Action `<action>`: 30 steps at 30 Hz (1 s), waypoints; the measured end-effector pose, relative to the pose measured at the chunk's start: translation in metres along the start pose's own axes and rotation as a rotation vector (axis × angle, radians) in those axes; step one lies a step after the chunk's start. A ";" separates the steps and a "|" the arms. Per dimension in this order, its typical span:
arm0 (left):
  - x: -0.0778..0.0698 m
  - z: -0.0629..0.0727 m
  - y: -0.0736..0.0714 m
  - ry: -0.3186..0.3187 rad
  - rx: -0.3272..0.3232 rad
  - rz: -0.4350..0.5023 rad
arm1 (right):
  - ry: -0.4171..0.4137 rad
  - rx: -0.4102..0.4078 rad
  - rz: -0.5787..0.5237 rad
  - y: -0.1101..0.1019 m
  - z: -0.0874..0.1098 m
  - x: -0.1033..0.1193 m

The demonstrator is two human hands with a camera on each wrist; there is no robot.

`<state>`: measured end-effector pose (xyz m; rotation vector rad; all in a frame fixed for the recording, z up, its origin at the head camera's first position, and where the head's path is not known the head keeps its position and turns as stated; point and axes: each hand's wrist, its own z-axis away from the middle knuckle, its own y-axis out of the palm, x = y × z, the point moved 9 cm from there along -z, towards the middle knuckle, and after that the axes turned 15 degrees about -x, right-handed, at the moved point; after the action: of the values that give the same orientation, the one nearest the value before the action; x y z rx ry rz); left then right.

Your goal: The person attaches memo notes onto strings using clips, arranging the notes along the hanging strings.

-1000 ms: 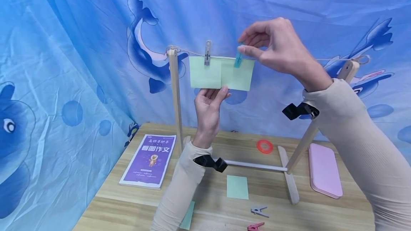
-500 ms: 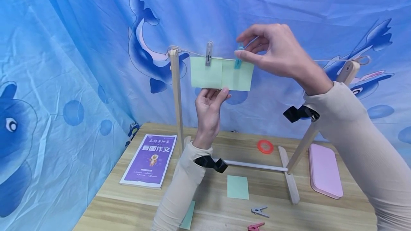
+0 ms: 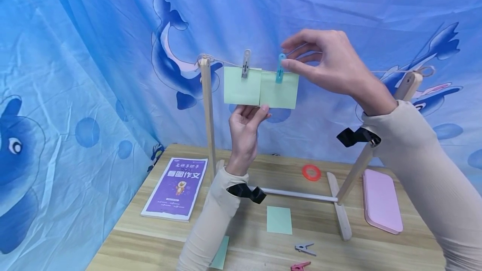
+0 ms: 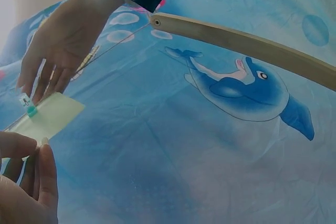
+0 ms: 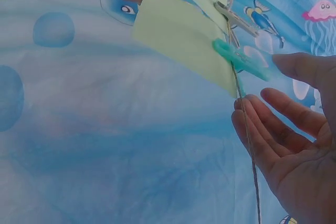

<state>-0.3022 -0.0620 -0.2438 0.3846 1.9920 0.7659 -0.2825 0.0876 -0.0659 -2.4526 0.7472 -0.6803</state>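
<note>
In the head view the left hand (image 3: 244, 131) pinched a green sheet (image 3: 280, 95), while a closed pink case (image 3: 382, 202) hid any contents; the left wrist view showed that pinch too; in the right wrist view the right hand (image 5: 304, 161) was spread beside the teal clip (image 5: 239, 60) pegging the sheet to the string (image 5: 254, 171), pegging seemingly done, release likely next.

Teal clip (image 3: 280, 71) on upright pale green card (image 3: 279, 96)

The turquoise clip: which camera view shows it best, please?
The right wrist view: the turquoise clip looks largest there, uncovered, holding paper to the string. The head view shows it smaller, near the right hand; the left wrist view shows it small, close to the left edge.
</note>
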 end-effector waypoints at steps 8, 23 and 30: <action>0.004 0.001 -0.008 -0.016 0.005 -0.032 | -0.078 -0.091 -0.009 -0.013 0.016 0.013; 0.009 0.006 -0.046 -0.017 0.060 -0.212 | -0.189 -0.132 -0.113 -0.028 0.069 0.031; 0.017 0.014 -0.073 -0.060 0.099 -0.337 | -0.195 -0.073 -0.131 -0.018 0.103 0.023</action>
<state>-0.2959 -0.1028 -0.3078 0.1206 1.9748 0.4403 -0.1998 0.1170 -0.1265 -2.6059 0.5480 -0.4589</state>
